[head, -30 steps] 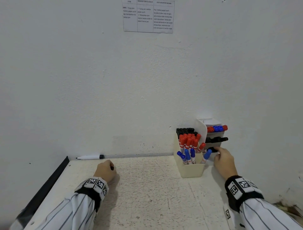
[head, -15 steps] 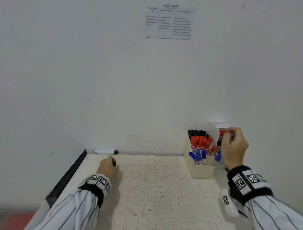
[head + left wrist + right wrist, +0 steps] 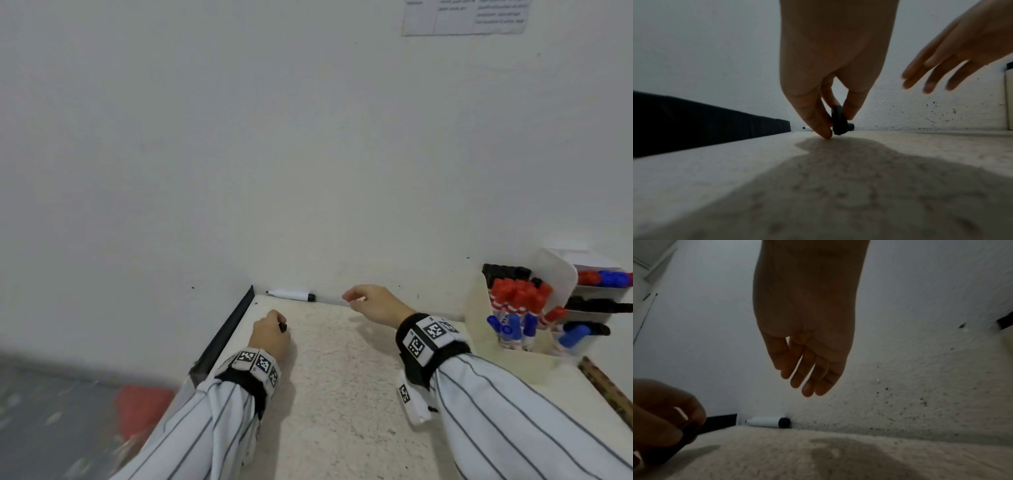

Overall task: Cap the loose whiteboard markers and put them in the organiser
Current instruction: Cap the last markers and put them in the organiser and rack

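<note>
A white uncapped marker [image 3: 291,294] with a black end lies along the wall at the table's back left; it also shows in the right wrist view as the marker [image 3: 767,421]. My left hand [image 3: 272,330] rests on the table and pinches a black cap [image 3: 838,121] between thumb and fingers. My right hand [image 3: 371,303] hovers over the table just right of the marker, fingers straight and relaxed, holding nothing [image 3: 807,369]. The cream organiser [image 3: 507,356] at the right holds several black, red and blue markers.
A second white tiered holder [image 3: 596,291] with red, blue and black markers stands behind the organiser against the wall. A black strip [image 3: 226,335] runs along the table's left edge. A paper sheet [image 3: 466,17] hangs on the wall. A red object [image 3: 144,407] lies on the floor.
My right hand left the organiser and swung left across the table to near the loose marker. My left hand stayed in place with the cap. The head view shifted left.
</note>
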Motion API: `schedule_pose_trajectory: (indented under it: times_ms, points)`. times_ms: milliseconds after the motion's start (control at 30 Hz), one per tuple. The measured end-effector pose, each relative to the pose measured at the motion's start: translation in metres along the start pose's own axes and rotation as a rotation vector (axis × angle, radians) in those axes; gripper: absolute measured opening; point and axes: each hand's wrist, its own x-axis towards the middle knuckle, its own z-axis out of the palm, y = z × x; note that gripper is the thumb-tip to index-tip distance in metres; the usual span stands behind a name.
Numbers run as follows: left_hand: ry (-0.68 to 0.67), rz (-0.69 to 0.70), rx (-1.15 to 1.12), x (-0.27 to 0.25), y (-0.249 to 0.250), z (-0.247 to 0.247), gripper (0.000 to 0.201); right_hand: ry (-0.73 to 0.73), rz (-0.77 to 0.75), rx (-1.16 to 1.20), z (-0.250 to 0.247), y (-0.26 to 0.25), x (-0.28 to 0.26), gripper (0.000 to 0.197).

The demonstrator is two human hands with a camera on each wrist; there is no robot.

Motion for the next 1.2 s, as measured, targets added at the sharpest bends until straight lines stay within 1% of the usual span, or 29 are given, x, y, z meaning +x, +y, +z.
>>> schedule_pose_trajectory:
  times_ms: [100,200,267,367,500,567,700,767,867,967,1033,1067,1133,1200]
  points:
    - [0.001,-0.020,-0.036,0.001,0.000,0.002,0.018,-0.079,0.049,-0.035,0.020,-0.006,0.025,0.039]
    - [0.020,-0.047,-0.077,0.000,0.001,0.003,0.019,-0.127,0.071,-0.072,0.035,-0.010,0.048,0.046]
    - [0.027,-0.058,-0.094,-0.001,0.002,0.005,0.019,-0.169,0.066,-0.111,0.043,-0.014,0.060,0.049]
    - [0.048,-0.075,-0.122,-0.002,0.003,0.005,0.008,-0.233,0.036,-0.160,0.054,-0.024,0.073,0.052]
    - [0.041,-0.088,-0.156,-0.001,0.001,0.004,0.010,-0.315,0.052,-0.170,0.069,-0.033,0.088,0.063]
    - [0.039,-0.089,-0.161,0.000,0.000,0.005,0.010,-0.302,0.076,-0.186,0.076,-0.034,0.094,0.064]
    - [0.035,-0.075,-0.157,0.001,0.000,0.005,0.010,-0.197,0.071,-0.294,0.084,-0.033,0.093,0.060]
    - [0.031,-0.071,-0.147,0.001,0.000,0.005,0.010,-0.163,0.095,-0.339,0.086,-0.031,0.092,0.057]
    - [0.033,-0.082,-0.154,0.002,-0.001,0.005,0.010,-0.146,0.135,-0.405,0.087,-0.030,0.090,0.046]
    - [0.033,-0.092,-0.161,0.001,0.000,0.005,0.010,-0.083,0.094,-0.386,0.085,-0.028,0.087,0.033]
    - [0.030,-0.096,-0.166,0.001,0.001,0.004,0.010,-0.087,0.058,-0.374,0.082,-0.029,0.083,0.021]
    - [0.030,-0.095,-0.166,0.001,0.001,0.004,0.011,-0.096,0.045,-0.374,0.080,-0.029,0.081,0.018]
    - [0.030,-0.092,-0.172,0.000,0.001,0.003,0.012,-0.126,0.059,-0.351,0.077,-0.028,0.077,0.021]
    - [0.035,-0.080,-0.182,-0.001,0.001,0.003,0.015,-0.187,0.096,-0.348,0.074,-0.029,0.074,0.025]
